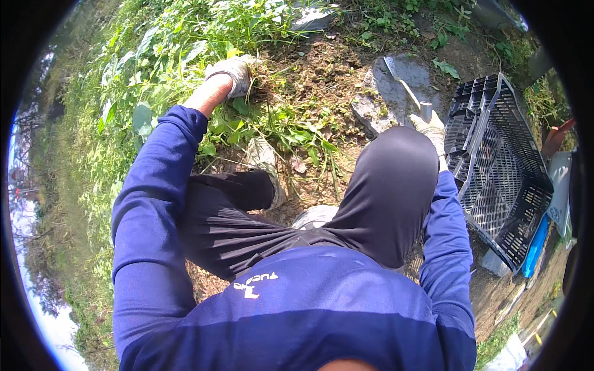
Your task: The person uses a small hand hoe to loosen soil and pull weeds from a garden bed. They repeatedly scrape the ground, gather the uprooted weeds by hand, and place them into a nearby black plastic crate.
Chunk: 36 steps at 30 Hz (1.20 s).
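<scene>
My left hand, in a pale work glove, is at the edge of the green weeds, its fingers closed around a clump of stems and dry roots. In my right hand, also gloved, is a hand tool with a bent metal neck, a flat blade and a tube-like metal end. Its blade lies over a flat grey stone. Between my hands is loose brown soil with uprooted weeds strewn near my knees.
A black slatted plastic crate lies tipped on its side at the right, close by my right forearm. Beyond it are a blue item and a reddish object. A grey sheet-like piece lies among plants at the top. Dense vegetation covers the left.
</scene>
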Each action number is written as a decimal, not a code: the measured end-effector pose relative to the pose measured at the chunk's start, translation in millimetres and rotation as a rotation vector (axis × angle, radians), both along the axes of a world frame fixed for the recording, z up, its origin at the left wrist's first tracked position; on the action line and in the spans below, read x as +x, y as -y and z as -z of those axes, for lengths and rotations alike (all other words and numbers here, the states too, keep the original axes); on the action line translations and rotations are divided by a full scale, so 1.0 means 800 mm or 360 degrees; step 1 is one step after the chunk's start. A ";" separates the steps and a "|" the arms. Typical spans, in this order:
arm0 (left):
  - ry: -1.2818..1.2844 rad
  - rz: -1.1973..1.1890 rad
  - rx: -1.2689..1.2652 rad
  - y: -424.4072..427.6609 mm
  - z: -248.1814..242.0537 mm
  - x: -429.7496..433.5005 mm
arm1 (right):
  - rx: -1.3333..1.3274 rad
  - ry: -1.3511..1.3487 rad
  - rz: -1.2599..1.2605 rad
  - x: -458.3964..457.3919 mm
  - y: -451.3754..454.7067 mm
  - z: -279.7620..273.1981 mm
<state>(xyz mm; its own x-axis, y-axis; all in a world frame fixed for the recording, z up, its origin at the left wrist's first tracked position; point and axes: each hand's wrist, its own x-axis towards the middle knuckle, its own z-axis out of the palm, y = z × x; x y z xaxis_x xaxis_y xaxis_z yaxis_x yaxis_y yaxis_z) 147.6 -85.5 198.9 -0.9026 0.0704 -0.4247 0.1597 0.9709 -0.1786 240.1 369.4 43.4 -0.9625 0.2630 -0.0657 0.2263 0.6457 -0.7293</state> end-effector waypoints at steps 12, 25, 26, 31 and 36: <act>0.0191 0.1103 0.0412 -0.183 0.208 -0.008 | -0.0862 -0.0086 0.0506 0.102 0.028 -0.029; 0.0296 0.0518 0.0432 -0.138 0.255 -0.038 | -0.0631 0.0304 0.0300 0.089 0.051 -0.037; 0.0243 0.0565 0.0260 -0.126 0.251 -0.035 | -0.0557 0.0346 0.0222 0.085 0.050 -0.053; 0.0457 0.0440 0.0259 -0.134 0.235 -0.054 | -0.0084 0.0468 -0.0164 0.050 0.059 -0.121; 0.0462 0.0583 0.0776 -0.191 0.247 -0.083 | 0.0096 0.0679 -0.0255 0.019 0.074 -0.171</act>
<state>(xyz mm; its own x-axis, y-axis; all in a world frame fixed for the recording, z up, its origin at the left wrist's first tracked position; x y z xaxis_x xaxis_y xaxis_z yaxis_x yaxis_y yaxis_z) 81.2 67.5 1.7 -0.6380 0.5953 -0.4885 0.4694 0.8035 0.3661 254.9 310.6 180.4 -0.8816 0.1288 -0.4540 0.3921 0.7354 -0.5527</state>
